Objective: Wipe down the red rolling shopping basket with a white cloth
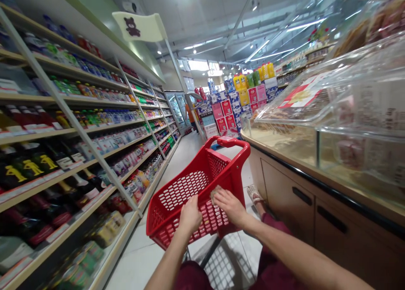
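A red plastic shopping cart [218,155] with holes in its basket walls stands turned sideways before me. My left hand [190,214] is closed around the rim of its near side wall. On the same wall, farther right, my right hand [230,204] presses a small crumpled brownish cloth [216,193] against the red plastic near the rim. Its fingers lie together over the cloth and hide part of it. The cart's raised handle [232,142] rises at the right, touched by neither hand.
Shelves [95,163] packed with bottles and cans run along the left. A wooden counter [284,184] with clear plastic food boxes [316,96] borders the right. Stacked drink cartons [226,115] stand ahead, beyond the cart. Tiled floor [139,256] lies beneath.
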Demonstrator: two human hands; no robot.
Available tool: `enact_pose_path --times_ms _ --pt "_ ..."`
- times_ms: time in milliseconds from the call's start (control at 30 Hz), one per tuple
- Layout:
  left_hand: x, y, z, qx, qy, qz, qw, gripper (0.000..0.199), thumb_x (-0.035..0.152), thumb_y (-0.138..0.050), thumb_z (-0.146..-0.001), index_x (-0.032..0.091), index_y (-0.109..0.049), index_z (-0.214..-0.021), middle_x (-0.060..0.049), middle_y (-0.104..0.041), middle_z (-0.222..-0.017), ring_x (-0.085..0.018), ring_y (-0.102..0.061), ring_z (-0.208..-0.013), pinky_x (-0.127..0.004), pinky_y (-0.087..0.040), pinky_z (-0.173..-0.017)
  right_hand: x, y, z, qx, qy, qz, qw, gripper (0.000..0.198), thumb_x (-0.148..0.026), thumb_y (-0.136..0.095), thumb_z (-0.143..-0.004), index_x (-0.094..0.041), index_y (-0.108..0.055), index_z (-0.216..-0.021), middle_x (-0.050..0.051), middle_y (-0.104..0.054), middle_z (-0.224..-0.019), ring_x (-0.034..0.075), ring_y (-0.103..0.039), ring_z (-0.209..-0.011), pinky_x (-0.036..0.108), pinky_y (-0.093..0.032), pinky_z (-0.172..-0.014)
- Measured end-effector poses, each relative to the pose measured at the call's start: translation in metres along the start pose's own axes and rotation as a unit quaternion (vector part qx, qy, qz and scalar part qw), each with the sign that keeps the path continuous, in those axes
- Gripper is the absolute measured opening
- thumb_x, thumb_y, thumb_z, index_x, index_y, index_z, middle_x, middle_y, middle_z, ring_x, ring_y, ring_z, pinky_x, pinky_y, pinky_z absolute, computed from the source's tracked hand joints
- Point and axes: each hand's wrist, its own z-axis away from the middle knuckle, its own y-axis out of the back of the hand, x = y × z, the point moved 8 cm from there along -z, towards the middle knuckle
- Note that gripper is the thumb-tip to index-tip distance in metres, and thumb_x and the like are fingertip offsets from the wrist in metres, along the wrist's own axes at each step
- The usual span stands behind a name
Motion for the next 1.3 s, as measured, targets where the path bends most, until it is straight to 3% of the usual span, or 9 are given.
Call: enact_pose_path --times_ms 100,267,467,633,833,1000,1067,1233,1300 --pt "0.000 0.000 0.004 0.000 0.004 -0.002 1.000 0.060 0.008 -0.040 -0.065 0.017 -0.036 -0.124 -0.007 -0.043 -0.130 -0.017 -0.036 -0.120 -0.029 -0.025 -0.100 0.009 0.024 -0.008 0.074 -0.021 0.029 0.997 0.036 -0.012 -0.036 -0.086 -0.022 -0.050 -0.117 0.002 -0.048 -0.126 0.018 -0.026 -0.126 0.042 -0.022 -0.103" --pt "0.002 -0.006 0.013 -0.005 0.012 -0.022 1.000 0.064 0.007 -0.037 -0.064 0.012 -0.031 -0.128 -0.008 -0.035 -0.136 -0.017 -0.029 -0.125 -0.034 -0.022 -0.102 0.014 0.023 0.010 0.041 0.027 0.044 0.998 0.034 -0.011 -0.040 -0.083 -0.023 -0.054 -0.112 0.003 -0.057 -0.115 0.017 -0.038 -0.119 0.037 -0.031 -0.098" --pt "0.006 -0.011 0.016 0.016 -0.004 -0.092 0.996 0.063 0.009 -0.032 -0.067 0.010 -0.028 -0.130 -0.008 -0.032 -0.137 -0.015 -0.027 -0.126 -0.033 -0.023 -0.102 0.037 0.064 0.015 0.139 -0.011 0.086 0.987 0.038 -0.008 -0.034 -0.083 -0.021 -0.053 -0.114 0.004 -0.052 -0.122 0.019 -0.030 -0.124 0.043 -0.024 -0.101" --pt "0.005 -0.015 0.015 -0.007 -0.001 -0.095 0.995 0.067 0.008 -0.033 -0.065 0.011 -0.025 -0.131 -0.006 -0.029 -0.139 -0.015 -0.024 -0.127 -0.037 -0.022 -0.103 0.038 0.064 0.034 0.101 0.048 0.105 0.988 0.037 -0.009 -0.035 -0.083 -0.026 -0.057 -0.108 0.001 -0.059 -0.113 0.013 -0.041 -0.117 0.035 -0.028 -0.099" --pt "0.009 -0.011 0.017 0.002 0.002 -0.096 0.995 0.065 0.007 -0.031 -0.067 0.009 -0.025 -0.131 -0.007 -0.028 -0.139 -0.016 -0.024 -0.127 -0.035 -0.023 -0.103 0.082 0.120 0.008 0.208 -0.077 0.130 0.966 0.036 -0.009 -0.033 -0.084 -0.019 -0.056 -0.110 0.006 -0.054 -0.119 0.019 -0.032 -0.123 0.043 -0.023 -0.101" --pt "0.007 -0.013 0.018 -0.002 0.005 -0.090 0.996 0.067 0.005 -0.031 -0.065 0.011 -0.025 -0.131 -0.006 -0.028 -0.139 -0.015 -0.023 -0.127 -0.035 -0.023 -0.103 0.067 0.076 0.044 0.100 0.011 0.115 0.988 0.039 -0.005 -0.033 -0.081 -0.023 -0.061 -0.101 0.003 -0.061 -0.109 0.017 -0.048 -0.111 0.035 -0.038 -0.090" --pt "0.006 -0.014 0.018 0.003 0.004 -0.092 0.996 0.067 0.005 -0.031 -0.065 0.011 -0.026 -0.131 -0.006 -0.028 -0.139 -0.015 -0.024 -0.127 -0.033 -0.023 -0.102 0.072 0.072 0.049 0.080 0.009 0.105 0.991 0.041 -0.004 -0.034 -0.079 -0.023 -0.059 -0.105 0.002 -0.060 -0.111 0.017 -0.047 -0.112 0.036 -0.038 -0.090" --pt "0.008 -0.011 0.018 0.006 0.008 -0.091 0.996 0.066 0.006 -0.032 -0.066 0.011 -0.026 -0.131 -0.006 -0.028 -0.139 -0.014 -0.023 -0.127 -0.029 -0.023 -0.102 0.119 0.138 0.002 0.226 -0.123 0.138 0.956 0.036 -0.009 -0.037 -0.080 -0.017 -0.056 -0.110 0.009 -0.053 -0.120 0.021 -0.039 -0.119 0.043 -0.030 -0.097" --pt "0.008 -0.010 0.019 0.001 0.011 -0.091 0.996 0.066 0.006 -0.032 -0.066 0.011 -0.026 -0.131 -0.006 -0.027 -0.139 -0.013 -0.023 -0.127 -0.029 -0.023 -0.102 0.120 0.141 -0.012 0.220 -0.112 0.141 0.959 0.036 -0.008 -0.035 -0.080 -0.016 -0.058 -0.106 0.009 -0.055 -0.116 0.022 -0.040 -0.118 0.043 -0.032 -0.096"
